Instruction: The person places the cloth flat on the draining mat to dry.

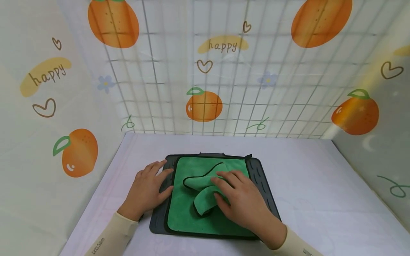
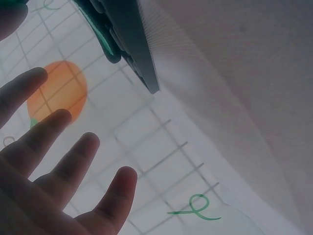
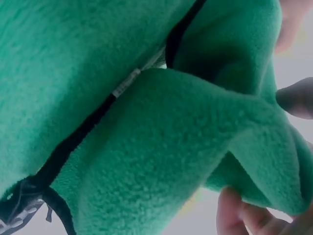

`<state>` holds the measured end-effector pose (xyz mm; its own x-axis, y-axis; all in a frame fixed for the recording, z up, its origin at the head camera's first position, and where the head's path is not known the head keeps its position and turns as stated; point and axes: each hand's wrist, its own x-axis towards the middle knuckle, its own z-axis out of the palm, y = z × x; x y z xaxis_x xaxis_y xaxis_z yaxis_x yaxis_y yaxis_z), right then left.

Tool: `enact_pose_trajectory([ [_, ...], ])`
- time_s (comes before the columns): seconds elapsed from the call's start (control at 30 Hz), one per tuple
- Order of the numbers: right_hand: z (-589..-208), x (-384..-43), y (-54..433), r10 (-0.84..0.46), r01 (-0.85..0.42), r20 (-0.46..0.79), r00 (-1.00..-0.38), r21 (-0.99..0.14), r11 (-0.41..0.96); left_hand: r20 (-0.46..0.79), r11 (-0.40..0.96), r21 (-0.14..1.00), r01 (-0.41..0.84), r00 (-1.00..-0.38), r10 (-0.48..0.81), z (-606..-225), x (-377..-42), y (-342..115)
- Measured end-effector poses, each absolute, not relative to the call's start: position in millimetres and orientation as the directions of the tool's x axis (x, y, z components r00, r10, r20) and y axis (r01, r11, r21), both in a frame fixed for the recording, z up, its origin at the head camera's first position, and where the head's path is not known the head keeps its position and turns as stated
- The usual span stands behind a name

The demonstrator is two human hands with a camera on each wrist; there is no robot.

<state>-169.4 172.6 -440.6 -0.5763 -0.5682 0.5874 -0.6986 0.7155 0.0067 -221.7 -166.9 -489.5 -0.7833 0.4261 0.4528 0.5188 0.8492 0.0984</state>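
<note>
A green fleecy cloth [image 1: 182, 222] with black edging lies flat over a dark grey board [image 1: 158, 218]. On it sits a bunched green cloth [image 1: 200, 183], also black-edged, raised in two folds. My right hand [image 1: 245, 197] pinches these folds from the right. In the right wrist view, thumb and fingertips close around the bunched fabric [image 3: 146, 152], where a small white label [image 3: 126, 82] shows along the black trim. My left hand [image 1: 145, 188] has its fingers spread at the board's left edge. The left wrist view shows that hand [image 2: 63, 181] with nothing between its fingers.
The board lies on a white-covered table [image 1: 314, 185]. A white wire grid [image 1: 169, 78] with a printed orange-pattern sheet stands behind, and similar sheets [image 1: 29, 142] hang at both sides.
</note>
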Motion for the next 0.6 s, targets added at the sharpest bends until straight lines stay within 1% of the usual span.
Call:
enact_pose_trajectory([
  [0.13,-435.9,-168.2,174.1,-0.552,-0.684,0.601,-0.578,0.012,0.730,0.441,0.849,0.096,0.519,-0.787,0.431,-488.6,-221.1,-166.5],
  [0.2,-432.3,-167.5,175.5,-0.532,-0.683,0.634,-0.561,0.008,0.730,0.442,0.847,0.095,0.523,-0.785,0.435,-489.0,-221.0,-166.6],
  [0.27,-426.8,-166.8,176.6,-0.506,-0.692,0.683,-0.526,0.002,0.722,0.444,0.845,0.094,0.527,-0.782,0.438,-489.7,-221.4,-166.6],
  [0.33,-419.7,-165.9,176.6,-0.472,-0.711,0.744,-0.473,-0.005,0.704,0.450,0.841,0.091,0.533,-0.776,0.442,-490.6,-222.2,-166.6],
  [0.4,-412.3,-164.8,174.9,-0.439,-0.740,0.807,-0.396,0.002,0.672,0.452,0.840,0.086,0.536,-0.773,0.446,-491.6,-223.2,-166.4],
  [0.47,-405.6,-163.1,171.9,-0.413,-0.767,0.858,-0.307,0.034,0.640,0.452,0.840,0.080,0.537,-0.771,0.450,-492.6,-224.1,-166.2],
  [0.53,-401.3,-160.2,168.8,-0.409,-0.797,0.883,-0.229,0.071,0.600,0.452,0.838,0.077,0.540,-0.768,0.453,-492.9,-224.3,-165.8],
  [0.6,-400.1,-155.9,166.9,-0.446,-0.820,0.875,-0.187,0.111,0.561,0.457,0.834,0.075,0.547,-0.762,0.459,-493.1,-224.2,-165.1],
])
